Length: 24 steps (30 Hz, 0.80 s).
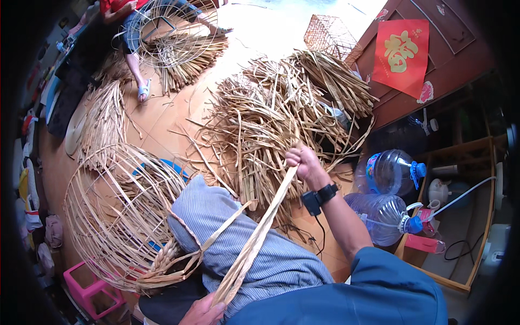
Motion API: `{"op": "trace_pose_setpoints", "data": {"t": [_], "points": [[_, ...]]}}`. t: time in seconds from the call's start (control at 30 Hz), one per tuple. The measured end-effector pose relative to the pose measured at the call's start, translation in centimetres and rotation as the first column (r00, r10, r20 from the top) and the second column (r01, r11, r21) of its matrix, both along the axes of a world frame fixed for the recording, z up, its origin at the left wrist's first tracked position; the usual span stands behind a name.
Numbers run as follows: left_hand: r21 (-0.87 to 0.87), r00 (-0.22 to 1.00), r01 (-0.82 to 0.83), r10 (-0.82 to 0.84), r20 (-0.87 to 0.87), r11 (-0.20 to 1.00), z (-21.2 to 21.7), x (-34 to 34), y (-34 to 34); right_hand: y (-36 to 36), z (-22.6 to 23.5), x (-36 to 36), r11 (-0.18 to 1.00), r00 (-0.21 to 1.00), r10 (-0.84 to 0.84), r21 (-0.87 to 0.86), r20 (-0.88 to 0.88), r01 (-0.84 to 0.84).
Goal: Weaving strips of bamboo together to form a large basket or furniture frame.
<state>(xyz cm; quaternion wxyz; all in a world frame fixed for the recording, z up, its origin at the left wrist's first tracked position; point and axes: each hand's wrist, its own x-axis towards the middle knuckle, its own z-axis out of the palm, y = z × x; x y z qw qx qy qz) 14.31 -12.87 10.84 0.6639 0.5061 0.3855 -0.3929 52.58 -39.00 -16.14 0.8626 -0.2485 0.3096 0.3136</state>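
A long, flat, pale-tan strip of dried plant stalk point(261, 230) runs slantwise across my lap. Its upper end is in my right hand point(304, 161), fingers closed round it, beside a big heap of dried stalks point(265, 116). My left hand point(203, 311) grips the lower end at the bottom edge; part of that hand is cut off. Left of my striped-cloth-covered knee point(244, 254) stands an open round basket point(161, 262) of bent ribs, with a braided band and loose strip ends near me.
Large clear plastic bottles point(387, 216) with blue caps lie at right, next to a wooden shelf point(460, 281). A pink stool point(92, 292) stands at lower left. Another person point(134, 65) sits at the far left with a round wire-like frame point(173, 32). More stalks point(103, 124) lie on the floor.
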Motion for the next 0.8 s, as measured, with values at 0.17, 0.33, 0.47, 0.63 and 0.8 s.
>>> {"op": "trace_pose_setpoints", "data": {"t": [0.17,0.33,0.47,0.63,0.8], "points": [[-0.054,0.999,-0.041,0.042,0.019,0.998,1.0,0.0,1.8,-4.3,-3.9,3.3,0.962,0.98,-0.087,-0.24,0.177,0.129],[0.106,0.917,-0.361,0.332,0.224,0.927,3.6,-2.2,5.3,-9.1,-8.9,5.1,0.635,0.953,0.151,-0.764,0.264,0.111],[-0.105,0.535,-0.591,0.486,0.691,0.8,2.2,-3.0,6.4,-11.5,-13.6,4.5,0.225,0.845,0.534,-0.96,-0.025,-0.17],[-0.203,0.341,-0.671,0.539,0.77,0.714,-0.3,-0.9,5.3,-8.4,-16.1,2.8,0.023,0.696,0.718,-0.999,-0.001,-0.026],[-0.168,0.421,-0.65,0.535,0.733,0.741,-0.9,0.6,3.9,-2.1,-14.8,0.5,-0.294,0.531,0.826,-0.949,-0.191,0.117]]}}
